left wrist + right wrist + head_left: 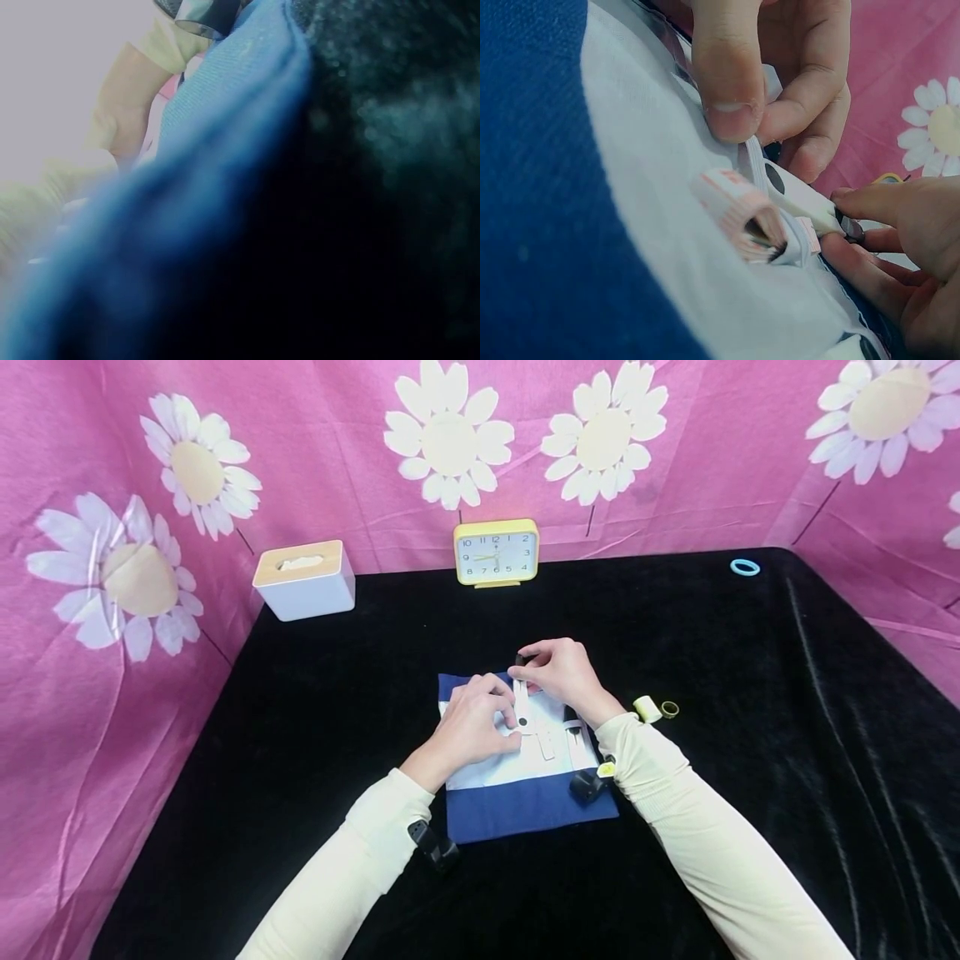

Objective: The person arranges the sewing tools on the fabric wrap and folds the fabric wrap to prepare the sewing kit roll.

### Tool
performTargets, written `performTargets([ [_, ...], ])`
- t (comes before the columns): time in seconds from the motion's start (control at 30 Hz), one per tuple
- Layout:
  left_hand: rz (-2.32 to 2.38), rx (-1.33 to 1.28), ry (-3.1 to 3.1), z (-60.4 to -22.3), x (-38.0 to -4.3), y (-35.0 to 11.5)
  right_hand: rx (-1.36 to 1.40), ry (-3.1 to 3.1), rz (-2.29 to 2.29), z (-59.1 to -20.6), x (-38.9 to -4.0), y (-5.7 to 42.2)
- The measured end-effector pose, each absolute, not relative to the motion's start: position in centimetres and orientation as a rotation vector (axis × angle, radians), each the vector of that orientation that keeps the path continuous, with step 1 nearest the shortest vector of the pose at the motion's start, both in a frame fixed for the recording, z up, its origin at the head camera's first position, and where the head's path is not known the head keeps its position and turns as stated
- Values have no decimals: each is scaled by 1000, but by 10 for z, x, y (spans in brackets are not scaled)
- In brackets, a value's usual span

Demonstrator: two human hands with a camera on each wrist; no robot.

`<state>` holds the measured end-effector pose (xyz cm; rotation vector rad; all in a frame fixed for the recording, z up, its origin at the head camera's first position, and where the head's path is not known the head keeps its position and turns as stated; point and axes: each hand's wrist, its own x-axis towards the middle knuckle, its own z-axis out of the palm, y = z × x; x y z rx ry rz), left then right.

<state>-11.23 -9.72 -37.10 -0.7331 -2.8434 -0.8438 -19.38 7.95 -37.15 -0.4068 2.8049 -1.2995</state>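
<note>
pinched a white tool (799, 199) by its dark end (848, 226) with right hand (558, 672), a white strap (757, 169) with left hand (472, 722), over blue-and-white cloth (517, 811) (with yellow clock (496, 553) beyond)

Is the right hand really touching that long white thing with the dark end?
Touching. The right wrist view shows it plainly: the right hand pinches the dark end of the long white thing.

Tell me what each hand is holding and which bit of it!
The right hand pinches a slim white tool by its dark end. The left hand seems to pinch a white strap, but its fingers hide exactly where.
</note>
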Motion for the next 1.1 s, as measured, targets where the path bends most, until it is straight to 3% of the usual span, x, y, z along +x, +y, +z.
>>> performTargets([
  [0.47,-831,-731,-2934,-369,-115,-97,-467,2693,-1205,-367,-197,87],
  [1.1,-967,-954,-3000,-364,-132,-136,-608,2488,-1094,-363,-200,98],
])
